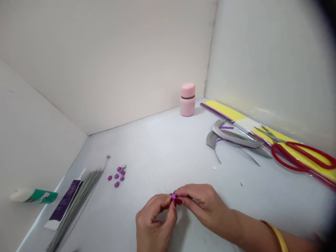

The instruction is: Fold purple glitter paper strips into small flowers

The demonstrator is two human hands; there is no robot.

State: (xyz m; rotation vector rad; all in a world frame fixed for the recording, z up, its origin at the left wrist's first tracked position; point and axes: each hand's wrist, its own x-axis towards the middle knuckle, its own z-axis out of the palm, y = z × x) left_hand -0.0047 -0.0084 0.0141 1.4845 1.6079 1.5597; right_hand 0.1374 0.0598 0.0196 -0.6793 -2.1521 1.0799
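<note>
Between the fingertips of both hands is a small purple paper star (174,196), partly covered by the fingers. My left hand (157,218) pinches it from the left with thumb and forefinger. From the right, my right hand (203,201) pinches the same star; a yellow band circles that wrist. Both hands are low over the white table, near its front middle. Several finished-looking purple paper stars (117,176) lie in a loose group to the left, with a silvery-grey one (124,167) among them.
At left lie a bundle of grey wires (78,206), a purple-and-white glue tube (65,201) and a green-and-white tube (39,196). A pink flask (187,101) stands at the back. Grey paper strips (236,137), red-handled scissors (291,150) and a yellow paper pack (225,110) are at right.
</note>
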